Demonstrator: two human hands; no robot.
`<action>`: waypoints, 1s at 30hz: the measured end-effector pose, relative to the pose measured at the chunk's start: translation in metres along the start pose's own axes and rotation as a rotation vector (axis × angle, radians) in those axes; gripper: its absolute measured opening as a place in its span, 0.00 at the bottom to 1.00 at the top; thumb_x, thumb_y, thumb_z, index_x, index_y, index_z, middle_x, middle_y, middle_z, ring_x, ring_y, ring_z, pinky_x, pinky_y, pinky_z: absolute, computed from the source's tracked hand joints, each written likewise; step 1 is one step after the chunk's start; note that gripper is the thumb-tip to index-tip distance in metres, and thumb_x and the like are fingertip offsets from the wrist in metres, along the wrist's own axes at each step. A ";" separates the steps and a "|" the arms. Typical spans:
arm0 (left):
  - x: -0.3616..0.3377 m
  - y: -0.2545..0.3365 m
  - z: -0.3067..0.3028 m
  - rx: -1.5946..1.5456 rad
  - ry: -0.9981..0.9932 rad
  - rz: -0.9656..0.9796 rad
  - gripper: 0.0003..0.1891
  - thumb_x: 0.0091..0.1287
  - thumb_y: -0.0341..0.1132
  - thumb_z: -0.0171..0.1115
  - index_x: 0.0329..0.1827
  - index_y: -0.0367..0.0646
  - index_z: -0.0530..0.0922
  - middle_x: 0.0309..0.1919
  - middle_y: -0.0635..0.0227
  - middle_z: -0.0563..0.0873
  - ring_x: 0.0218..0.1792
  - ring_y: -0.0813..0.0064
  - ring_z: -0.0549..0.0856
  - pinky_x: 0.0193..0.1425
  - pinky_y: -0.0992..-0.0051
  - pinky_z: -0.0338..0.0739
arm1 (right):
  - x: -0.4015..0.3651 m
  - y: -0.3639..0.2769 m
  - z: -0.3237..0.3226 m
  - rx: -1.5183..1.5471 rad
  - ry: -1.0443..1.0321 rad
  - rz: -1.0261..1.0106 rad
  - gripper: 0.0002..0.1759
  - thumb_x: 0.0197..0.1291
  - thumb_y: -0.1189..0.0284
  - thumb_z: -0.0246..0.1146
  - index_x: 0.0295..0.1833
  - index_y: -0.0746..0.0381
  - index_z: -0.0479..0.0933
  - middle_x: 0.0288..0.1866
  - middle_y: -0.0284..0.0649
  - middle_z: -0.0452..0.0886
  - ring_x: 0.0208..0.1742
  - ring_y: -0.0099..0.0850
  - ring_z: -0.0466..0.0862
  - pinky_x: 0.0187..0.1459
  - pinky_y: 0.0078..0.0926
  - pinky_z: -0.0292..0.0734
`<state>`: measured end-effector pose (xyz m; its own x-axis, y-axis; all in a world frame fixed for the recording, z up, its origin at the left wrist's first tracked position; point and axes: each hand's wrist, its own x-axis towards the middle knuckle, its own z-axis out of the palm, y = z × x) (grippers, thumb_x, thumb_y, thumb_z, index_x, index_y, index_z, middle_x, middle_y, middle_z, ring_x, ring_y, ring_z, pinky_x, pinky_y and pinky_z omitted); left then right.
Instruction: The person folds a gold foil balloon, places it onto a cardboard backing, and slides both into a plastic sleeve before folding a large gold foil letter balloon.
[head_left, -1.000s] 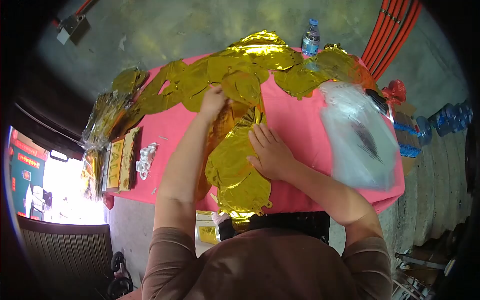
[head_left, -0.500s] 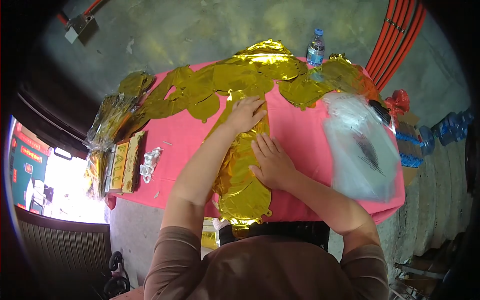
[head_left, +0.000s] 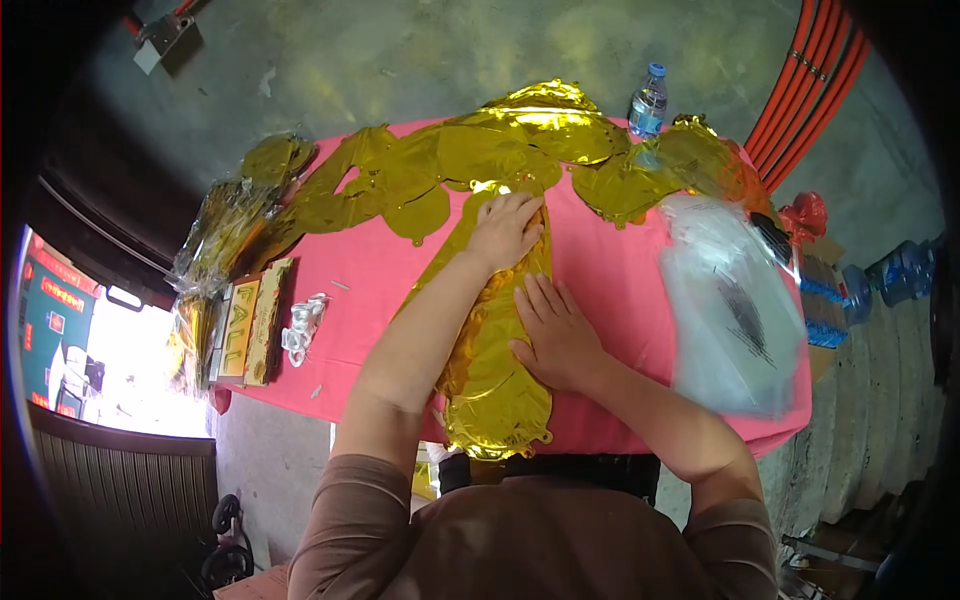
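Note:
A flat, deflated gold foil balloon (head_left: 495, 400) lies lengthwise in front of me on the pink tablecloth (head_left: 610, 270), its rounded end at the near edge. My left hand (head_left: 505, 235) rests palm down on its far part, fingers spread and slightly bent. Lower down, my right hand (head_left: 558, 335) lies flat across the balloon's right edge with fingers stretched out. More flat gold foil balloons (head_left: 485, 150) spread in an overlapping row along the far side of the table. The foil under both palms is hidden.
Clear plastic bags (head_left: 735, 310) lie on the right. A water bottle (head_left: 648, 100) stands at the far edge. On the left are a printed box (head_left: 262, 325), white ribbon (head_left: 302, 328) and wrapped gold foil packs (head_left: 225, 235). Large blue water jugs (head_left: 900, 275) stand beyond the right side.
Both hands stay on the balloon, pressed against it. Its near part looks flatter and smoother now. The whole view has shifted slightly.

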<state>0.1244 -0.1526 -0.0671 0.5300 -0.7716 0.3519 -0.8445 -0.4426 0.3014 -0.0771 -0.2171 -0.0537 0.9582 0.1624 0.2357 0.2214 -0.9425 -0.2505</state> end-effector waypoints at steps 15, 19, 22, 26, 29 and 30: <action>0.017 0.007 -0.012 0.032 -0.147 -0.084 0.21 0.68 0.46 0.53 0.62 0.52 0.74 0.62 0.65 0.73 0.63 0.60 0.68 0.65 0.56 0.61 | 0.000 0.001 -0.001 -0.007 -0.021 -0.001 0.38 0.64 0.54 0.52 0.71 0.70 0.56 0.74 0.58 0.54 0.76 0.48 0.53 0.74 0.48 0.43; 0.014 0.007 -0.008 0.072 -0.096 -0.062 0.21 0.67 0.48 0.55 0.61 0.52 0.75 0.60 0.66 0.74 0.62 0.60 0.69 0.64 0.57 0.62 | 0.000 0.002 0.002 -0.014 -0.021 -0.002 0.38 0.64 0.54 0.52 0.71 0.70 0.56 0.74 0.58 0.54 0.76 0.49 0.53 0.74 0.49 0.42; 0.014 0.002 -0.002 0.075 -0.063 -0.041 0.21 0.67 0.50 0.55 0.61 0.53 0.76 0.59 0.67 0.75 0.62 0.62 0.69 0.64 0.58 0.62 | 0.000 0.002 0.000 -0.001 -0.034 0.002 0.39 0.64 0.53 0.51 0.71 0.70 0.56 0.74 0.57 0.53 0.77 0.48 0.52 0.74 0.49 0.41; 0.015 0.001 -0.003 0.075 -0.087 -0.050 0.21 0.67 0.50 0.55 0.61 0.55 0.75 0.59 0.68 0.75 0.62 0.63 0.69 0.63 0.59 0.62 | -0.001 0.006 -0.004 0.099 -0.060 0.009 0.39 0.63 0.53 0.52 0.70 0.70 0.57 0.75 0.55 0.54 0.77 0.46 0.50 0.75 0.49 0.39; 0.015 0.000 -0.001 0.089 -0.075 -0.041 0.21 0.67 0.50 0.55 0.61 0.55 0.75 0.59 0.69 0.74 0.62 0.62 0.69 0.63 0.59 0.62 | -0.001 0.006 -0.004 0.122 -0.015 -0.009 0.38 0.63 0.53 0.53 0.70 0.70 0.58 0.75 0.54 0.55 0.77 0.46 0.50 0.75 0.49 0.39; 0.014 0.001 -0.001 0.088 -0.076 -0.041 0.21 0.67 0.50 0.55 0.61 0.55 0.75 0.59 0.69 0.74 0.62 0.62 0.69 0.63 0.59 0.62 | -0.001 0.005 -0.004 0.116 0.024 -0.031 0.38 0.63 0.54 0.53 0.70 0.70 0.58 0.75 0.53 0.55 0.77 0.46 0.51 0.75 0.48 0.39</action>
<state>0.1315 -0.1635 -0.0607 0.5595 -0.7829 0.2719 -0.8276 -0.5101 0.2343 -0.0774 -0.2234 -0.0518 0.9463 0.1824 0.2671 0.2715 -0.8967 -0.3496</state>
